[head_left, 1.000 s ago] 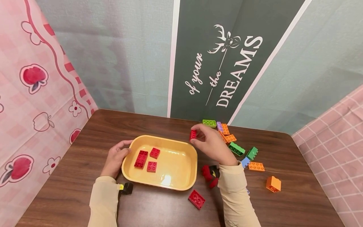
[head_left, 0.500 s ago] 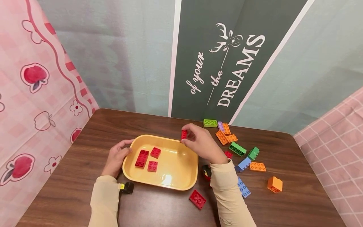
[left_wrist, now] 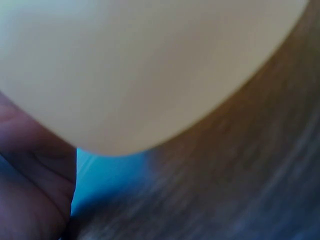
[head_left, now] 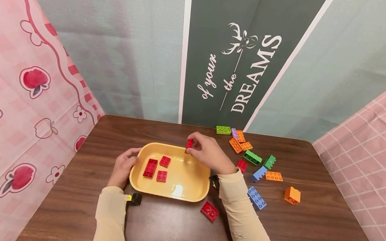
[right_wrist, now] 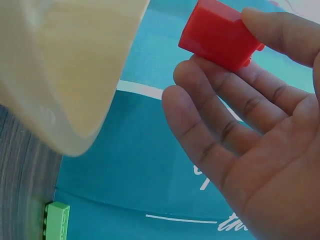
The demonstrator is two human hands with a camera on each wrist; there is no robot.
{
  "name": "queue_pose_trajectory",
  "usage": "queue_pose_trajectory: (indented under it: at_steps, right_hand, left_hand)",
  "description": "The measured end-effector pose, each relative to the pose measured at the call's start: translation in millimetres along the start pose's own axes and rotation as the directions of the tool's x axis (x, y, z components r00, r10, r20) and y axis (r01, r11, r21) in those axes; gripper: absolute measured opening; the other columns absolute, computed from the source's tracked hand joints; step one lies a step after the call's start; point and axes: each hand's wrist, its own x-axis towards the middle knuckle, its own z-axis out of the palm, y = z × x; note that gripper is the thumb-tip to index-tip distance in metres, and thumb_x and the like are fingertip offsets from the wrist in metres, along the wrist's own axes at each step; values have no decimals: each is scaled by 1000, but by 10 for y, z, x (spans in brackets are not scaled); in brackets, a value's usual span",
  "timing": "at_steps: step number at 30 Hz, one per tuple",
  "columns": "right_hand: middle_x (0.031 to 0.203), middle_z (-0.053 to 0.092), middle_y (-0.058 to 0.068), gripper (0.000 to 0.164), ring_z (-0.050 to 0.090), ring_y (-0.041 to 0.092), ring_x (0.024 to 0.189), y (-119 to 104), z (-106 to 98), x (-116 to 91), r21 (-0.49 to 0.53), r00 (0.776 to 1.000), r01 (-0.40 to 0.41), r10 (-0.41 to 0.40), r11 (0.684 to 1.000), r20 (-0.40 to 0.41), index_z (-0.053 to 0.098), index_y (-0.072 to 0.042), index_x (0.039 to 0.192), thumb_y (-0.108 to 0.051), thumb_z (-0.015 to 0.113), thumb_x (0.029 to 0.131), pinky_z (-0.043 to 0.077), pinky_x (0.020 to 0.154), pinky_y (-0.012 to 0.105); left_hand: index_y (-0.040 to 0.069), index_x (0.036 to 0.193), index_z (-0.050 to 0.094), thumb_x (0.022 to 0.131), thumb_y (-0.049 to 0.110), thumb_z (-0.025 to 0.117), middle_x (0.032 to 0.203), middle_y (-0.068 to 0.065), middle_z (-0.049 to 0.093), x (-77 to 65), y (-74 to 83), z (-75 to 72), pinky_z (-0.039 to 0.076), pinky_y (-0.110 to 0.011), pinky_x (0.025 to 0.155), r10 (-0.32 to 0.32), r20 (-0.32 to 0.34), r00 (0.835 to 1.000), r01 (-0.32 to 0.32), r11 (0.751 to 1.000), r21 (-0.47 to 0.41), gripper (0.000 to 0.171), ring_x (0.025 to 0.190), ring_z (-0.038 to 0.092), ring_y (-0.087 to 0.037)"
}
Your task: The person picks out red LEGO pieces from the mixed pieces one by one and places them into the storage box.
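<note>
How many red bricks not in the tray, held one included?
3: held brick in the right hand; near brick on the table by the front right corner of the tray; far brick past the right sleeve, which may hide more.

The head camera looks forward and down over the table [head_left: 319,217], the tray [head_left: 188,175] at seven o'clock. The left wrist view faces the tray very closely, at eleven; the right, also close, shares the red brick [head_left: 189,146], at one, and lettered backdrop [head_left: 208,20] with the head view.
</note>
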Motion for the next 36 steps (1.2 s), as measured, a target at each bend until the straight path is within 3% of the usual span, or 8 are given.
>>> queue_pose_trajectory:
  at_steps: [8,11,13,16,20,25,31,36]
  right_hand:
    - [85,63,-10,31,58,9,80,-58,20,7,-4,999,37,-37,999,0,62,-16,113,-20,72,84,52,71,29]
    - [85,62,-9,31,58,9,80,-71,34,7,1,999,38,-38,999,4,62,-16,113,-20,72,84,52,70,29]
    - [86,62,-8,31,58,9,80,-80,53,11,4,999,44,-44,999,11,63,-16,113,-20,72,84,52,69,29]
    - [87,62,-7,30,57,11,79,-87,101,28,-4,997,58,-58,998,47,63,-15,113,-21,71,84,52,67,30]
    - [85,61,-5,29,55,14,75,-68,193,49,-64,986,33,-22,997,165,63,-15,111,-25,71,85,50,64,29]
    - [81,60,-4,23,55,15,72,-26,316,55,-136,954,-6,46,991,295,63,-16,103,-25,71,83,50,63,29]
    - [76,58,-5,21,54,14,70,-9,447,59,-230,921,9,82,973,380,63,-15,99,-26,71,83,48,64,28]
    - [76,56,-4,23,53,15,70,-15,495,56,-263,919,17,88,965,385,59,-16,102,-20,72,83,48,63,28]
  left_hand:
    - [-5,129,55,92,7,49,113,-12,65,-3,4,1,57,-27,76,-7,1,1000,7,1000,1,40,85,66,-14]
    - [-4,128,55,91,7,50,82,-5,64,-6,6,10,55,-22,56,-19,9,1000,19,1000,-7,39,61,60,-11]
    - [-3,127,55,90,6,50,62,0,54,-4,4,22,47,-19,43,-29,25,999,29,1000,-10,38,45,50,-9]
    - [-3,127,54,90,6,50,47,4,41,1,-2,48,35,-18,33,-35,67,997,36,999,-15,38,33,37,-8]
    - [-3,128,54,90,6,50,46,5,41,0,-8,82,35,-18,32,-32,100,995,34,999,-15,39,32,37,-7]
    - [-1,128,54,90,7,50,47,4,41,-1,-3,91,35,-19,33,-33,104,994,33,999,1,39,32,36,-8]
    - [-1,128,54,89,7,49,47,4,41,8,-3,86,35,-18,34,-37,113,993,38,999,-2,40,32,37,-8]
    - [-1,128,54,89,6,50,46,4,41,1,-8,78,35,-18,33,-41,110,993,42,999,-5,41,32,37,-8]
